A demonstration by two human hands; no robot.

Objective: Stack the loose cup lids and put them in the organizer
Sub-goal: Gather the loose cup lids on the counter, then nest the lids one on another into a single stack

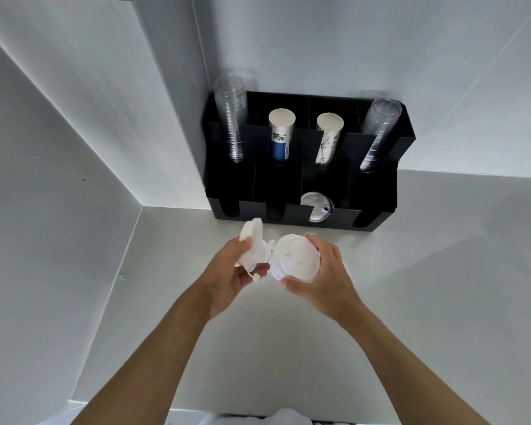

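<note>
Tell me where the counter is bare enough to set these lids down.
Bare counter lies right of the right hand, in front of the organizer; more lies between the forearms, toward you. Crowded: the strip between both hands and the organizer's front, where the left hand holds loose lids.

Both forearms bare, extended forward, converging at centre. Left hand (227, 277) palm inward, fingers curled in a closed grip. Right hand (322, 274) cupped, thumb low, fingers wrapped over top, grip closed.
</note>
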